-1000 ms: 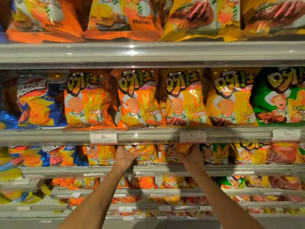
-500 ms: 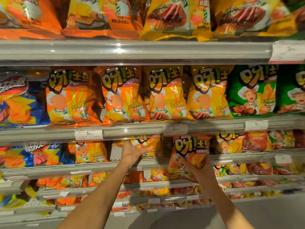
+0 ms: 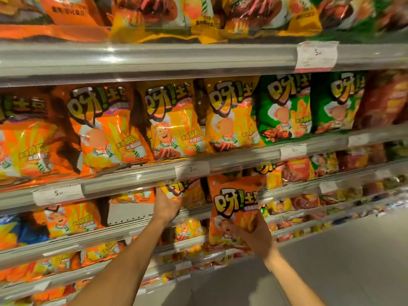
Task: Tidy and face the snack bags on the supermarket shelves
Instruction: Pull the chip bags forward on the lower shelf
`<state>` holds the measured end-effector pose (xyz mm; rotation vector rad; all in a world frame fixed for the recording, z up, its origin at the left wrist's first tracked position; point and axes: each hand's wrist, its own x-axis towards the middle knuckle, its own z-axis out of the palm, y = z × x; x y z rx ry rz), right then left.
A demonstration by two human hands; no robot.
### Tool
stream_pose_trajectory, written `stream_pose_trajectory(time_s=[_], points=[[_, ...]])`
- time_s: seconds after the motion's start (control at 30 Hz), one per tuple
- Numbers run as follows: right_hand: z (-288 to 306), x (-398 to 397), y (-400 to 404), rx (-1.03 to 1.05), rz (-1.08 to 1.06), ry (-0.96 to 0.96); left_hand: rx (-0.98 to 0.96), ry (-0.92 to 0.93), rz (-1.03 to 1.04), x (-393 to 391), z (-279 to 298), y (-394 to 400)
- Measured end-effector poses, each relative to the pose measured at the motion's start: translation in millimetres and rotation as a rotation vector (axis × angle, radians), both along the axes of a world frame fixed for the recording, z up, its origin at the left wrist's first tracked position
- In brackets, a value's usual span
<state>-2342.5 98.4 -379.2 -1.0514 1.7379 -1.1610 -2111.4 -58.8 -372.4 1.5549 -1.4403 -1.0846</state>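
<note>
Since before, we pull the orange bag (image 3: 235, 208) clear of the shelf (image 3: 132, 175), right hand (image 3: 256, 238) gripping it; our left hand (image 3: 166, 205) holds a yellow bag (image 3: 185, 192).

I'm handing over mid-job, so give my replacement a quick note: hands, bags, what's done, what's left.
Right hand: grip on the lower part of an orange snack bag, held out in front of the shelves, off its row.
Left hand: holds a yellow-orange bag at the shelf under the price rail.
Done: the row above looks faced, fronts out.
Left: probably put the orange bag back facing out, and fill the gap left of the left hand.
</note>
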Motion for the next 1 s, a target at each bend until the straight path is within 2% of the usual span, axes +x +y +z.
stream_pose_trajectory(time_s=[0.07, 0.13, 0.27, 0.53, 0.67, 0.8, 1.0], points=[[-1.1, 5.5, 1.8, 0.014, 0.009, 0.003, 0.076, -0.023, -0.063, 2.7, 3.6, 1.8], [-1.8, 16.0, 4.2, 0.027, 0.02, 0.012, 0.146, -0.124, -0.106, 12.7, 5.3, 4.3], [-4.9, 48.0, 4.1, 0.027, 0.077, -0.014, 0.08, -0.144, -0.211, 38.0, 7.0, 17.7], [-4.4, 147.9, -36.5, 0.034, 0.299, -0.037, -0.322, -0.586, -0.059, 146.9, -1.2, 62.7], [-7.0, 202.0, -68.5, 0.046, 0.391, -0.096, -0.231, -0.834, -0.021, 209.6, -8.6, 77.0], [2.6, 235.6, -98.5, 0.06, 0.463, -0.024, -0.206, -1.029, -0.117, 237.5, -14.8, 78.5], [17.4, 249.6, -149.1, -0.02, 0.243, -0.025, -0.229, -1.03, -0.169, 242.3, -19.1, 76.4]])
